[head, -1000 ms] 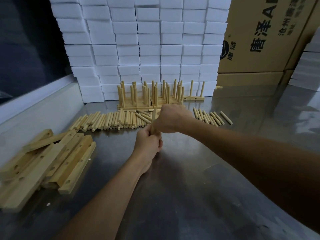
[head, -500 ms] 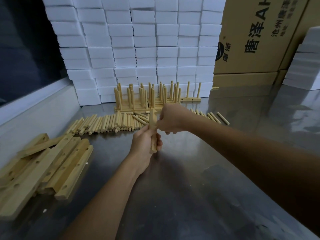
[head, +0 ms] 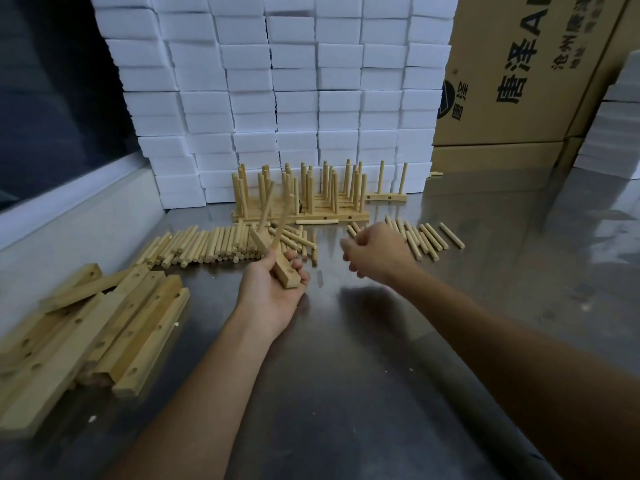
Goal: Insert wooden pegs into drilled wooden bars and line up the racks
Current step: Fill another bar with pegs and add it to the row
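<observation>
My left hand (head: 273, 292) grips a short drilled wooden bar (head: 282, 270) with two pegs standing up from it, tilted away from me. To its right my right hand (head: 377, 252) hovers over the table with loosely curled fingers and holds nothing. Loose pegs lie in a long row (head: 207, 245) behind the left hand, and a smaller group of pegs (head: 426, 237) lies just past the right hand. Finished racks (head: 301, 195) stand lined up at the back, pegs upright. A pile of drilled bars (head: 100, 327) lies at the left.
The steel table (head: 363, 375) is bounded on the left by a raised metal edge (head: 69, 223). A wall of white foam blocks (head: 294, 91) stands behind the racks. Cardboard boxes (head: 519, 81) stand at the back right.
My right hand has let go of the peg and bar and moved right. The left hand has turned the bar, which now shows two pegs standing in it.
</observation>
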`<act>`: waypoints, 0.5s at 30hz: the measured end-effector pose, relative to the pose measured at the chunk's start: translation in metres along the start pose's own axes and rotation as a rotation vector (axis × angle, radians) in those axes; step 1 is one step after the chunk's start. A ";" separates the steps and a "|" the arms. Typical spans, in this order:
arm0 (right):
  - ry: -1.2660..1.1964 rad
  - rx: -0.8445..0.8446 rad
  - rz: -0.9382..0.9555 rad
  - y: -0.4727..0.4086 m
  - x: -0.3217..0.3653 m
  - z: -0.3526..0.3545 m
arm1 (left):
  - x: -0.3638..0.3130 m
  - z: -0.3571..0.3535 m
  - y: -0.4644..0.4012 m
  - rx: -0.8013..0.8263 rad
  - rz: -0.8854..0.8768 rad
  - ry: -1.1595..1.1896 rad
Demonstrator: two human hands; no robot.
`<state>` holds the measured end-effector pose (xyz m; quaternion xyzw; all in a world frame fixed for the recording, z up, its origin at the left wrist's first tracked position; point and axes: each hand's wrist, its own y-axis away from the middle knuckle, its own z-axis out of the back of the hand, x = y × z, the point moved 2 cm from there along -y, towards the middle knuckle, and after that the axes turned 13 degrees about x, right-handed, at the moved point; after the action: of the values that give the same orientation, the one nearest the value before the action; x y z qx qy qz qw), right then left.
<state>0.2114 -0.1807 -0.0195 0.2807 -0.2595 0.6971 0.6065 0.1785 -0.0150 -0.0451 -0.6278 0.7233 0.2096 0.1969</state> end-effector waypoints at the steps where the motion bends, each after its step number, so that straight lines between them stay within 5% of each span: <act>1: 0.043 0.015 -0.011 -0.004 -0.002 -0.008 | -0.002 0.002 0.000 -0.001 -0.003 0.015; 15: 0.191 -0.091 -0.032 -0.053 0.015 -0.048 | -0.003 0.007 -0.007 0.050 -0.004 0.003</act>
<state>0.2591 -0.1296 -0.0419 0.1894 -0.2273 0.6986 0.6515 0.1862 -0.0094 -0.0501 -0.6245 0.7273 0.1902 0.2118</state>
